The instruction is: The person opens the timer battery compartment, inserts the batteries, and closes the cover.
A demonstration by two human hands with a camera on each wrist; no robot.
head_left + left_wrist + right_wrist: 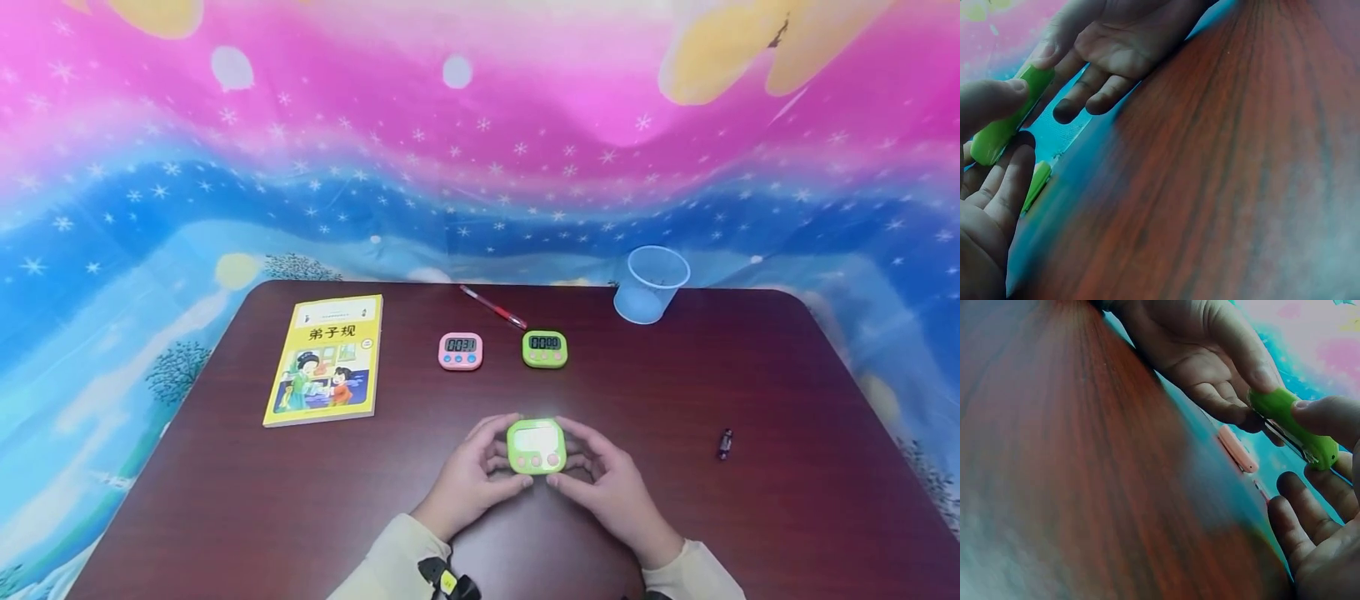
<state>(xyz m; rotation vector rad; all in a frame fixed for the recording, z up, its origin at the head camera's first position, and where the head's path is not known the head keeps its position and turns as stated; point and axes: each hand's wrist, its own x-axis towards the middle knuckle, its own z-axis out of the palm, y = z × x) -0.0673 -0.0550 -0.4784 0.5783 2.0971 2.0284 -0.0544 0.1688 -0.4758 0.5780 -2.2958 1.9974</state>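
Head view: left hand (471,477) and right hand (604,481) grip light green timer (536,447) between them, thumbs and fingers curled round its sides, just above dark wooden table (750,517). Behind it, pink timer (461,351), darker green timer (544,348), red pen (492,307), plastic cup (651,283); yellow book (326,359) at left, small battery (probably) (724,443) at right.

Left wrist view: timer edge-on, thumbs pinching top rim, fingers below.

Right wrist view: same two-handed pinch; pink timer lies beyond.
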